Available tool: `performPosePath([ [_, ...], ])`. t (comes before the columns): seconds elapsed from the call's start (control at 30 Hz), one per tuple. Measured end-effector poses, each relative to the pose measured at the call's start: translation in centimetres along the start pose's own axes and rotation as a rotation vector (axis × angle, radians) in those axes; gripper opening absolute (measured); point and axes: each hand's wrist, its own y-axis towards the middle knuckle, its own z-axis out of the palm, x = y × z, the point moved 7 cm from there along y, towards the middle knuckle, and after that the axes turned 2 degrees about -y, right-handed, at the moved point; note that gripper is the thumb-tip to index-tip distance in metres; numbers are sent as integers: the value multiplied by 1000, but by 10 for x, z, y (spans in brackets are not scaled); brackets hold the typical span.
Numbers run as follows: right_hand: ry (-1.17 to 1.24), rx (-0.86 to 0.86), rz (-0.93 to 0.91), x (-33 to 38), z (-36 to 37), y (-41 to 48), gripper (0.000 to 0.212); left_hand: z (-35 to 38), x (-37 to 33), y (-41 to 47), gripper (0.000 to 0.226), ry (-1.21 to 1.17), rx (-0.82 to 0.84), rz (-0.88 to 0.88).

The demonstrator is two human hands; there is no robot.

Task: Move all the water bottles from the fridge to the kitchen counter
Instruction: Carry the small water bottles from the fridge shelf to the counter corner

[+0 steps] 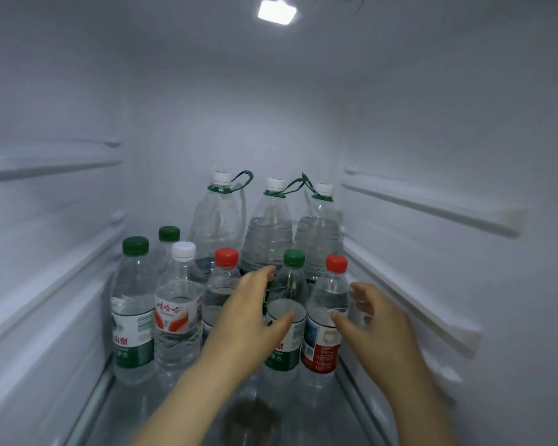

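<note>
Nine bottles [178,317] on fridge shelf [303,410]; left hand [252,313] spread around green-capped bottle [287,288], right hand [380,323] spread at red-capped bottle [329,294], so close firmly on the bodies and lift straight, sparing neighbours.

1. Nine clear plastic water bottles stand upright and capped on the fridge shelf [319,403].
2. Back row, close side by side: left large bottle [218,220], middle large bottle [269,233], right large bottle [319,233]. Each has a white cap and a green carry loop at the neck.
3. Left cluster: front green-cap bottle [132,300] with a green-and-white label. The rear green-cap bottle [168,239] is mostly hidden behind it. The white-cap bottle [178,313] with a red-orange label stands just beside.
4. Front right row, packed close: centre red-cap bottle [221,284], centre green-cap bottle [287,294], right red-cap bottle [327,304] with a red-and-white label.
</note>
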Motion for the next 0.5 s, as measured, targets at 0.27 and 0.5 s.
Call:
performPosePath([
  [0.27, 109, 45, -8, -13, 26, 19, 44, 27, 19, 18, 80, -61, -9, -6],
  [0.5, 207, 89, 20, -22, 40, 25, 54, 36, 23, 24, 79, -63, -53, 28],
])
